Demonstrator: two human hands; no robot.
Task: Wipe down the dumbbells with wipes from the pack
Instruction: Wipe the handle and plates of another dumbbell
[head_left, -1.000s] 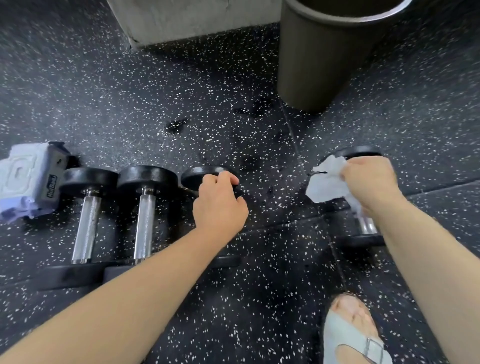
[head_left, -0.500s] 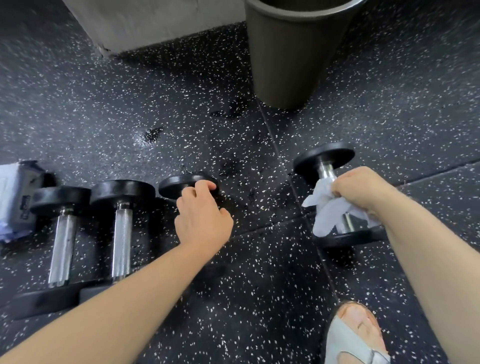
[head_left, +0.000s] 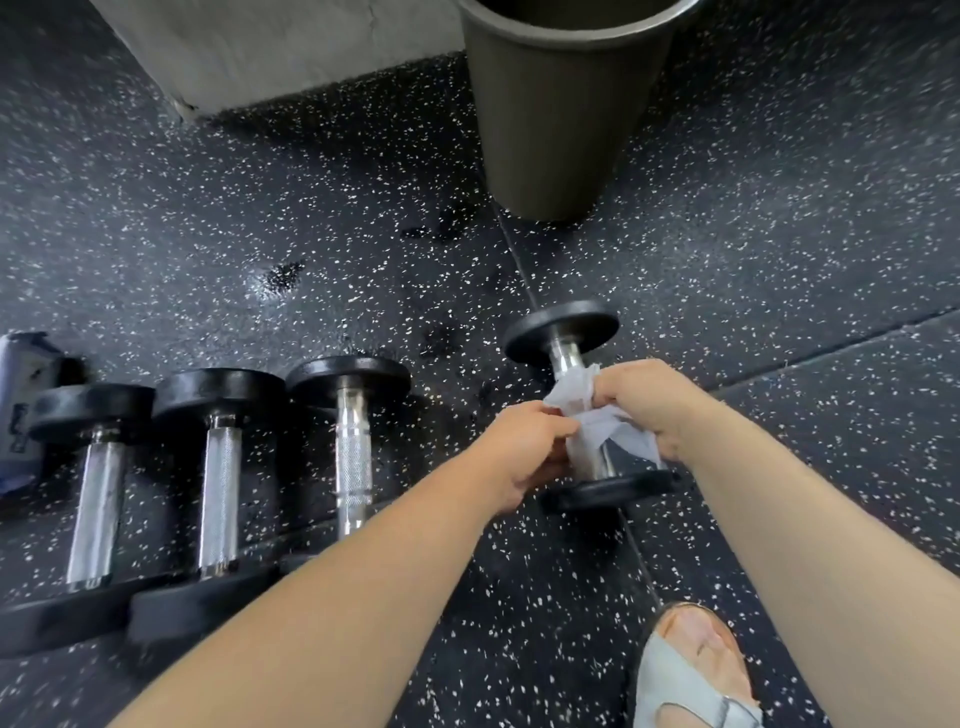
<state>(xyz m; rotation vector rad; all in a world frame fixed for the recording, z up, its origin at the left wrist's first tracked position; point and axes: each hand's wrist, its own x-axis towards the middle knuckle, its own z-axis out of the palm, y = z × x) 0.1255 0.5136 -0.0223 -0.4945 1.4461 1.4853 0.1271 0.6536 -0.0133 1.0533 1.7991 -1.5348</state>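
A black dumbbell with a chrome handle (head_left: 566, 338) lies on the speckled rubber floor right of centre. A white wipe (head_left: 582, 410) is draped over its handle. My right hand (head_left: 654, 402) grips the wipe from the right side, and my left hand (head_left: 524, 447) pinches it from the left. Both hands sit over the handle and hide most of it. Three more dumbbells lie side by side on the left: the nearest (head_left: 353, 447), the middle one (head_left: 221, 467) and the far left one (head_left: 98, 483). The wipes pack (head_left: 18, 410) is at the left edge, partly cut off.
A tall dark bin (head_left: 561, 109) stands on the floor behind the wiped dumbbell. A grey concrete block (head_left: 270, 47) sits at the top left. My sandalled foot (head_left: 691, 670) is at the bottom right. A seam in the floor mat (head_left: 841, 343) runs to the right.
My left hand left the third dumbbell's head and moved right to the wipe. My right hand slid the wipe down onto the handle. The view shifted, so everything sits further right.
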